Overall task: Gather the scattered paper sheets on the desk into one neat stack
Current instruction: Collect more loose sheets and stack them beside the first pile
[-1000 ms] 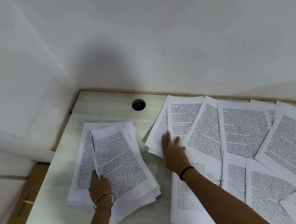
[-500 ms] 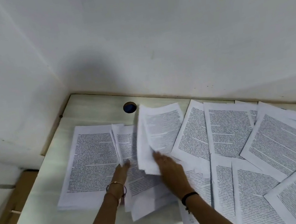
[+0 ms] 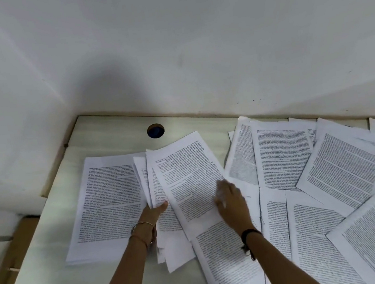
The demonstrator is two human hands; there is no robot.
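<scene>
A flat stack of printed sheets (image 3: 108, 200) lies at the left of the pale desk (image 3: 99, 134). Just to its right is a loose, fanned bundle of sheets (image 3: 172, 251). My left hand (image 3: 150, 218) grips the bundle's left edge, thumb on top. A printed top sheet (image 3: 186, 177) lies tilted across the bundle. My right hand (image 3: 231, 199) holds that sheet at its right edge, with the fingers blurred. Several more sheets (image 3: 338, 169) lie scattered and overlapping over the right half of the desk, some running under my right forearm.
A round cable hole (image 3: 155, 130) sits near the desk's back edge. White walls close the back and the left corner. The desk's left edge drops to a brown surface (image 3: 13, 257) below. Bare desk shows in front of the left stack.
My right hand lifted sheets from the right pile and brought them left onto the bundle that my left hand holds. The left stack now lies uncovered, with its top sheet flat.
</scene>
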